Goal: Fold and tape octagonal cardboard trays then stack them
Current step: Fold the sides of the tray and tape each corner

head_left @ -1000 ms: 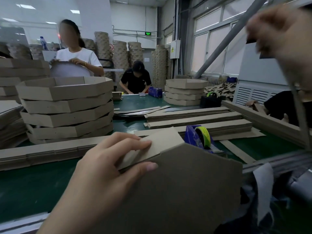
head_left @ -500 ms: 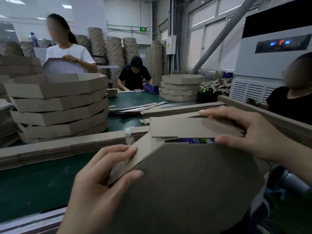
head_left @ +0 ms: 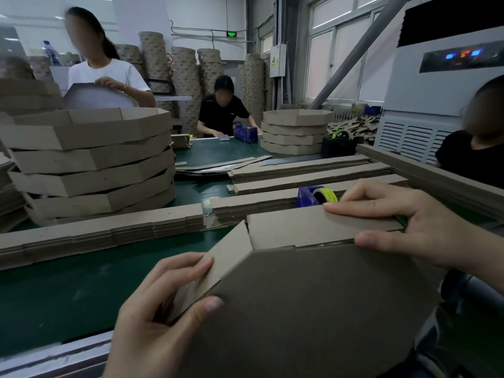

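With left hand [head_left: 152,315] pinching one folded wall of the octagonal cardboard tray [head_left: 313,309] and right hand [head_left: 409,225] pinching the next, above the table's [head_left: 54,296] near edge, press both walls square, ends flush, before reaching for the tape dispenser [head_left: 308,196].

Green table [head_left: 68,290]: tray stack [head_left: 90,159] mid-left, 2nd tray stack [head_left: 296,132] upper ctr-right, flat strip piles [head_left: 109,233] across middle, blue tape dispenser [head_left: 308,196] right of ctr.
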Demonstrator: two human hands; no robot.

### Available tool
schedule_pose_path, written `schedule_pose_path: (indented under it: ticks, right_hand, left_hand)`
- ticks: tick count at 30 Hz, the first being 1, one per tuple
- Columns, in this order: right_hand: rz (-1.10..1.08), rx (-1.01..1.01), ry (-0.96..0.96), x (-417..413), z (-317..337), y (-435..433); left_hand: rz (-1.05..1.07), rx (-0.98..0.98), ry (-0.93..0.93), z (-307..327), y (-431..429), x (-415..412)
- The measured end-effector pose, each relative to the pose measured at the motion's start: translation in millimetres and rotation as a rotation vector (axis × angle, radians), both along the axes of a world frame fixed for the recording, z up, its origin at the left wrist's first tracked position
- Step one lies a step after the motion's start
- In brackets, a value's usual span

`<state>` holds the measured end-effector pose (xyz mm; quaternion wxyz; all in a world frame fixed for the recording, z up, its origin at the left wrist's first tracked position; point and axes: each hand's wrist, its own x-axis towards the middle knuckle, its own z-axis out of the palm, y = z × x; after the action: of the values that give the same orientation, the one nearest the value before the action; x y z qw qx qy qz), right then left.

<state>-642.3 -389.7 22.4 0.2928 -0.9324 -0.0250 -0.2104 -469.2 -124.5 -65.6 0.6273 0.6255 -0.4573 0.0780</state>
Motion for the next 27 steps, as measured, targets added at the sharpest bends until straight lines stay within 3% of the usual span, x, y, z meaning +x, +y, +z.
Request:
schedule_pose_path:
  ticks: [27]
  right_hand:
    - [0.065, 0.1, 0.089, 8, -30, -11]
  left_hand:
    - [-0.035, 0.056, 0.052, -27, -4, 4]
